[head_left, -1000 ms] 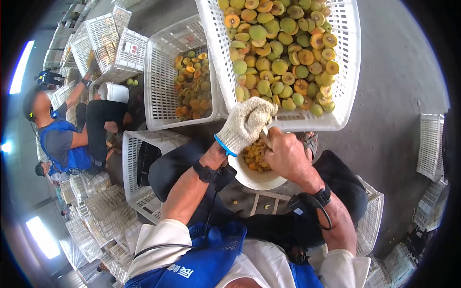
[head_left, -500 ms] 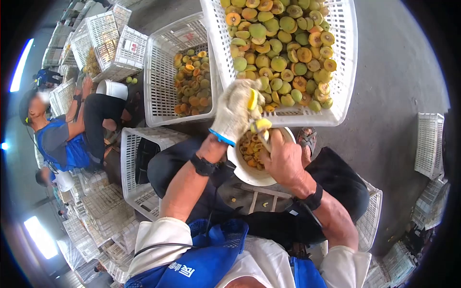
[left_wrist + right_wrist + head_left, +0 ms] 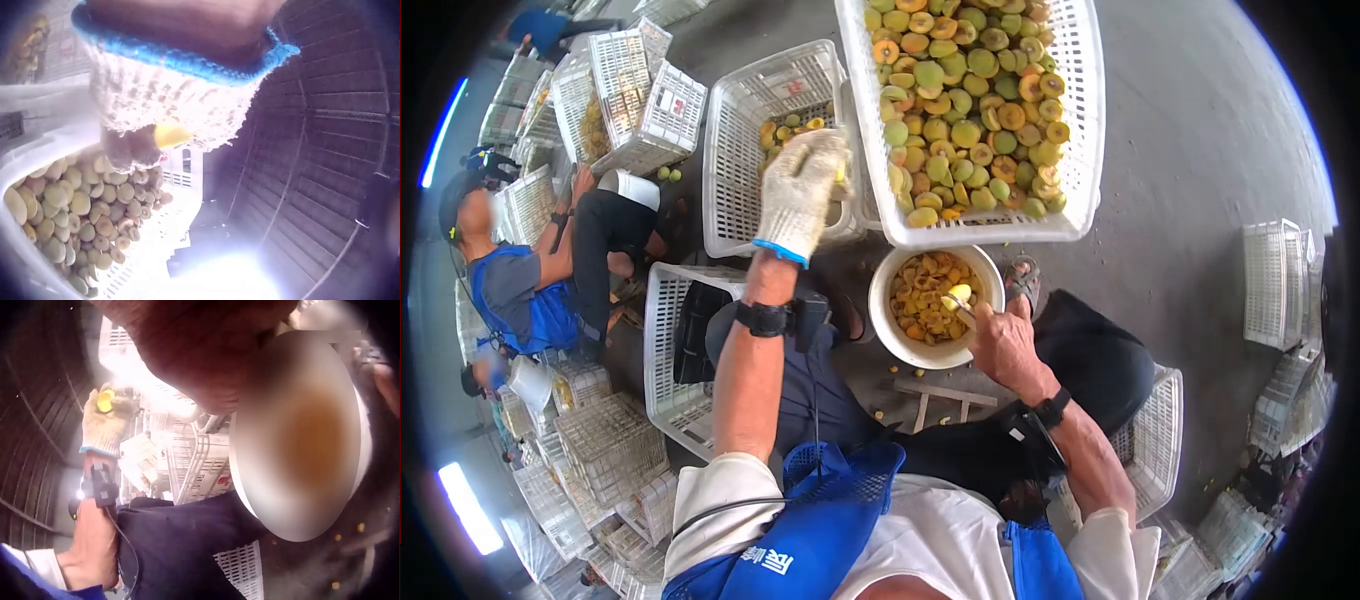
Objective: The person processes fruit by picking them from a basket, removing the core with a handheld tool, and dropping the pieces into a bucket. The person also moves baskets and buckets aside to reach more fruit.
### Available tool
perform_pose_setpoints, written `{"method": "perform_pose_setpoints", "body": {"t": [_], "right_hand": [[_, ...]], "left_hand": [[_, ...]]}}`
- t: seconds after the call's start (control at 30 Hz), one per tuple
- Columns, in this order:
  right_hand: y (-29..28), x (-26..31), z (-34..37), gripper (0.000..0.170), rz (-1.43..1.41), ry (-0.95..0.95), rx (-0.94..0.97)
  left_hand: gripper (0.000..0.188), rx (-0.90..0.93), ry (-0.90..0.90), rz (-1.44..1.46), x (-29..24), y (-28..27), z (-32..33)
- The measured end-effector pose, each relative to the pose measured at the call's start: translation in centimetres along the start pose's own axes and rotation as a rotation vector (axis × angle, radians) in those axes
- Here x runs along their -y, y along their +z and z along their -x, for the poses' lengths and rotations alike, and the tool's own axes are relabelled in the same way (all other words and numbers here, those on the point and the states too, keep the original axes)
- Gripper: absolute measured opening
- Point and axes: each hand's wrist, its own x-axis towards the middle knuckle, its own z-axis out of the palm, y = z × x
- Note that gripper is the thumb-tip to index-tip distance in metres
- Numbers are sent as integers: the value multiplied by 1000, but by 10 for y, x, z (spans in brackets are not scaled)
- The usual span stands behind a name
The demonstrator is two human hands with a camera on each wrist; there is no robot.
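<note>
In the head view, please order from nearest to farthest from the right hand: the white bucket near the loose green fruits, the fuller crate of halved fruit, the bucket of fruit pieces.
1. Bucket of fruit pieces: just left of the right hand.
2. Fuller crate of halved fruit: farther ahead.
3. White bucket: far to the left.

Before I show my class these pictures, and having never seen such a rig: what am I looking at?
There's no robot: a person works by hand. One picture looks down from the head; the others look from each wrist. The gloved left hand holds a yellow fruit piece. The bare right hand grips a tool with a pale yellow piece at its tip, above a white tub of cut fruit. Ahead, a white crate holds many halved fruits; another crate stands beside it.
</note>
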Motion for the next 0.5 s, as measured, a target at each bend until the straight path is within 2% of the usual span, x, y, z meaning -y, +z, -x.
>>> {"method": "perform_pose_setpoints", "body": {"t": [0.03, 0.13, 0.17, 0.23, 0.27, 0.3, 0.37, 0.43, 0.47, 0.5], "right_hand": [[1, 4, -1, 25, 7, 8, -13], [11, 10, -1, 27, -97, 43, -64], [14, 9, -1, 27, -96, 41, -67], [18, 12, -1, 30, -85, -5, -100], [18, 14, -2, 33, -60, 86, 19], [18, 14, -4, 33, -86, 56, -18], [12, 17, -5, 31, -81, 86, -31], [16, 15, -4, 31, -144, 71, -36], [18, 13, -5, 30, -206, 50, -44], [21, 12, -6, 30, -207, 50, -46]], "left_hand": [[23, -34, 67, -78, 7, -9, -6], [23, -50, 0, -179, -6, -32, -4], [26, -69, 43, -432, -12, -39, -9], [32, -121, 480, -961, -11, -50, -26], [39, -138, 315, -1279, -19, -54, -22], [40, -133, 358, -1372, -25, -58, -20], [33, -154, 494, -1266, -28, -61, -12], [25, -19, 461, -871, -38, -41, 26], [21, 96, 344, -616, -26, -31, 43], [22, 236, 245, -517, -40, -11, 68]]}}
